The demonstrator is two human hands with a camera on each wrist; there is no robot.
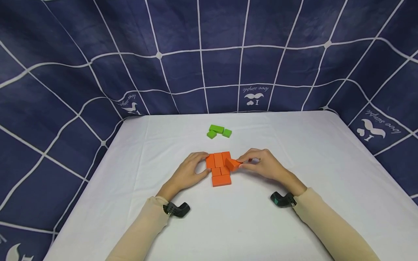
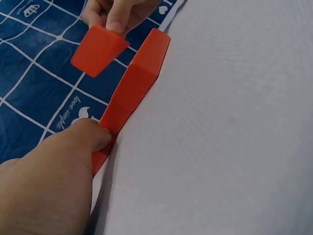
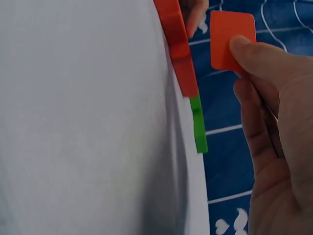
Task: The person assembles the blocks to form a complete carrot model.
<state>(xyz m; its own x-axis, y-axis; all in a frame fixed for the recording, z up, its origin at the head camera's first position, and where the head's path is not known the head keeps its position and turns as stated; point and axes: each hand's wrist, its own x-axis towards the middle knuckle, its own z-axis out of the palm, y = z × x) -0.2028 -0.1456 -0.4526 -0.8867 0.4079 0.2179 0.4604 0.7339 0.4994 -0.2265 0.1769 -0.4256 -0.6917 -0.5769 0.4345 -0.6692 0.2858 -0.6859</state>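
Several flat orange blocks (image 1: 218, 159) lie edge to edge on the white-covered table, with a wider orange block (image 1: 221, 180) at the near end. My left hand (image 1: 187, 173) pinches the far-left block (image 1: 210, 161) of this group, index fingertip at its far edge and thumb at its near edge. Over the right side of the group, my right hand (image 1: 262, 165) holds a loose orange block (image 1: 232, 165) tilted between thumb and fingers. In the right wrist view, the thumb presses on that block's flat face, and the block (image 3: 222, 39) shows raised above the table.
Behind the orange group lie three green blocks, a longer one (image 1: 217, 128) and two small ones (image 1: 211, 134) (image 1: 227, 133). A white cloth (image 1: 130, 224) covers the table. Dark blue checked fabric (image 1: 183, 72) hangs around its back and sides.
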